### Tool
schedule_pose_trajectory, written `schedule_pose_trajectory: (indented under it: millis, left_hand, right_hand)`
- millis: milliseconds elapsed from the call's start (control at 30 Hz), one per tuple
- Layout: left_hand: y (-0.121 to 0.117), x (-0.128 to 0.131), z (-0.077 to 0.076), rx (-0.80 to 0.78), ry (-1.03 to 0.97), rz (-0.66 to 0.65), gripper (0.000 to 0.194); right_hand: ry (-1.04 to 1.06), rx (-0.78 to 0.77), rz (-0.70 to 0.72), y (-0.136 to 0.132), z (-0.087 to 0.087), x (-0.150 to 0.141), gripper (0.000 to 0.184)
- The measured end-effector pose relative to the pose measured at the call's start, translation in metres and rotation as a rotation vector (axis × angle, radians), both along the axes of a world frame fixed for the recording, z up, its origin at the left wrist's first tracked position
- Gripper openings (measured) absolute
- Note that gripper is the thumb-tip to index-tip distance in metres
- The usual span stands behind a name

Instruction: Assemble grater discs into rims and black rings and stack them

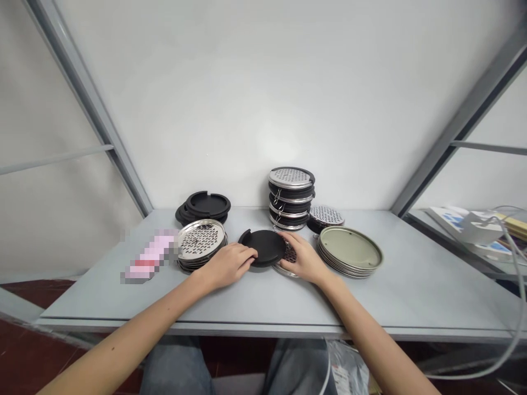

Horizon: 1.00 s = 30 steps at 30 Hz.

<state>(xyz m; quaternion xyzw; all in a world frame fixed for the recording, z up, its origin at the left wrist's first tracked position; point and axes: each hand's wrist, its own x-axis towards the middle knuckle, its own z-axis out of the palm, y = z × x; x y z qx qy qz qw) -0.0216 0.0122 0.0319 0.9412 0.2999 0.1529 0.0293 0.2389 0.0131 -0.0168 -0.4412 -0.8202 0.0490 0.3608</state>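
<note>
A round black tray point(263, 247) with a raised, notched rim is held low over the middle of the table. My left hand point(231, 264) grips its left edge, fingers bent around the rim. At its right edge is my right hand point(305, 258), thumb and fingers curved against it. Partly under the tray and the right hand lies a round metal grater plate point(290, 253); whether the right fingers also touch it is hidden. Left of my left hand stands a stack of round grater plates point(201, 241). Right of my right hand are stacked olive-green round lids point(349, 249).
Several black round trays point(208, 204) are piled at the back left. A tall stack of black trays with graters point(291, 197) stands near the wall, another grater point(326, 215) beside it. A blurred pink object point(152, 255) lies left. White cables point(516, 285) hang at right.
</note>
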Motion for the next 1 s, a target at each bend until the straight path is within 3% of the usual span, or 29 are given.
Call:
schedule_pose_trajectory:
  millis: [100, 200, 333, 633, 867, 1000]
  left_hand:
    - [-0.003, 0.001, -0.007, 0.013, 0.002, 0.0, 0.032]
    - [-0.004, 0.003, -0.012, 0.044, 0.044, 0.046, 0.02]
    - [0.002, 0.001, -0.012, 0.061, 0.071, 0.138, 0.018]
    - [-0.014, -0.01, 0.007, -0.056, 0.295, 0.172, 0.009]
    - [-0.02, -0.015, 0.009, -0.109, 0.244, 0.109, 0.014]
    - [-0.016, -0.014, 0.002, -0.116, 0.136, 0.062, 0.016]
  right_hand:
    - [-0.049, -0.065, 0.066, -0.005, 0.005, 0.0, 0.076]
    - [-0.112, -0.121, 0.109, -0.009, 0.005, -0.001, 0.091]
    - [-0.123, -0.136, 0.023, -0.007, 0.002, 0.001, 0.1]
    - [-0.009, -0.057, 0.09, -0.009, 0.014, 0.013, 0.052]
    - [0.196, 0.173, -0.136, -0.007, 0.011, 0.019, 0.031]
    - [0.223, 0.202, -0.185, -0.008, 0.01, 0.014, 0.03]
